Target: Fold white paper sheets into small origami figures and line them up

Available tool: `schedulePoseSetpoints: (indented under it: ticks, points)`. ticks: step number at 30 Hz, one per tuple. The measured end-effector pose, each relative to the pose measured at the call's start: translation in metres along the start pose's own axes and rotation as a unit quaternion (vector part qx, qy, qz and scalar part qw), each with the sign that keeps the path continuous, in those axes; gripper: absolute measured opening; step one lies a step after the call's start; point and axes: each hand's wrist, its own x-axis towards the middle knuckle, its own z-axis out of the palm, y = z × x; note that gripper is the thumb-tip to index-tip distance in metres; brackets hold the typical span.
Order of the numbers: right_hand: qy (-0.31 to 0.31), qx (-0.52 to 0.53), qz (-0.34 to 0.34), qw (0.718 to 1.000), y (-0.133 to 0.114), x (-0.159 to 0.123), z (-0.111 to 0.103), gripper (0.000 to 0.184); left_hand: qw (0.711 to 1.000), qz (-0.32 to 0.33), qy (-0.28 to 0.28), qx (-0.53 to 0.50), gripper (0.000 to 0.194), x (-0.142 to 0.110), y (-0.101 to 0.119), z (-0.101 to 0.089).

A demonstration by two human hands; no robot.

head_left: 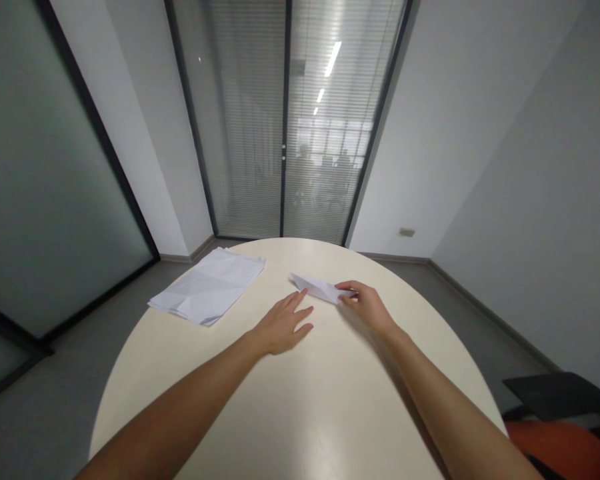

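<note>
A small piece of folded white paper (316,287) lies toward the far side of the round table, one edge lifted. My right hand (367,304) pinches its right end between thumb and fingers. Just left of that, my left hand (286,323) is spread over the table with fingers apart, a fingertip at the paper's near edge. Whether that fingertip presses on the paper or only meets its edge, I cannot tell. Nothing is held in the left hand.
A loose stack of creased white paper sheets (207,283) lies at the left of the cream round table (300,413). A chair (563,420) with a red seat and black back stands at lower right. Beyond the table are glass panels with blinds (250,133).
</note>
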Motion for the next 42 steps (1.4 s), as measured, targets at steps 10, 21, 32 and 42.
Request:
schedulePoseSetpoints:
  ticks: [10,21,32,42]
  points:
    - [0.108,-0.212,0.004,0.971,0.018,-0.005,-0.021,0.041,1.000,-0.002,-0.012,-0.011,0.055,0.000,-0.004,0.005]
    - [0.089,-0.342,0.104,0.930,0.048,-0.015,-0.034,0.041,1.000,-0.013,-0.020,-0.019,0.057,0.000,-0.005,0.006]
    - [0.093,-0.348,0.144,0.922,0.074,-0.017,-0.035,0.035,0.999,-0.016,-0.022,-0.020,0.057,-0.001,-0.004,0.003]
    - [0.137,-0.341,-0.055,0.928,0.063,-0.007,-0.025,0.025,0.986,-0.106,0.116,0.057,0.035,0.006,-0.003,-0.004]
